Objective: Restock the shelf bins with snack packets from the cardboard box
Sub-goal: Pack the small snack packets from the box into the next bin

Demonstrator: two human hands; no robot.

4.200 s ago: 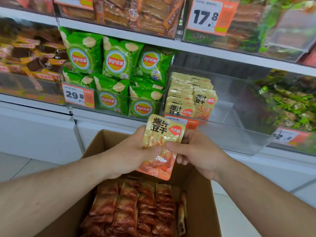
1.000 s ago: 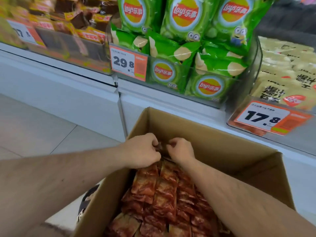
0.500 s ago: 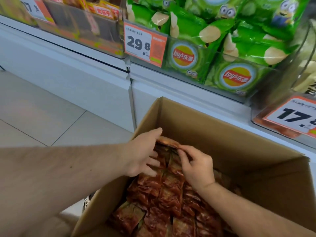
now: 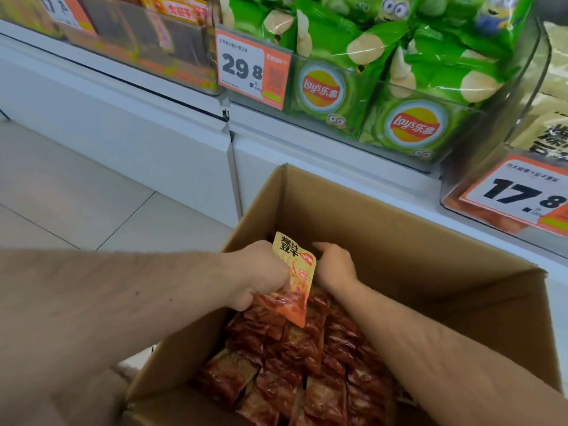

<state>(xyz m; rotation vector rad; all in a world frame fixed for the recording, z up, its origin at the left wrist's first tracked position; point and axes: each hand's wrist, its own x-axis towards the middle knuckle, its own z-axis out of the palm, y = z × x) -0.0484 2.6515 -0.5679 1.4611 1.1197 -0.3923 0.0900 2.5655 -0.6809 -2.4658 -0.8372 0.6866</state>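
Note:
An open cardboard box (image 4: 408,229) stands on the floor below the shelf, packed with several red-brown snack packets (image 4: 295,358). My left hand (image 4: 261,272) grips one yellow-and-orange snack packet (image 4: 296,278), lifted upright above the pile at the box's far left corner. My right hand (image 4: 333,264) is just right of that packet, fingers reaching down among the packets at the box's back; what they touch is hidden. The clear shelf bin (image 4: 479,192) with the 17.8 price tag, holding the same yellow packets, is at the upper right edge.
A clear bin of green Lay's chip bags (image 4: 368,87) with a 29.8 price tag (image 4: 252,69) sits directly above the box. Another bin of boxed snacks (image 4: 147,38) is at upper left. White shelf base (image 4: 138,136) and tiled floor (image 4: 70,195) lie to the left.
My left hand has pulled one packet up out of the pile, showing its yellow top. My right hand has shifted toward the box's back. The view has moved closer to the shelf.

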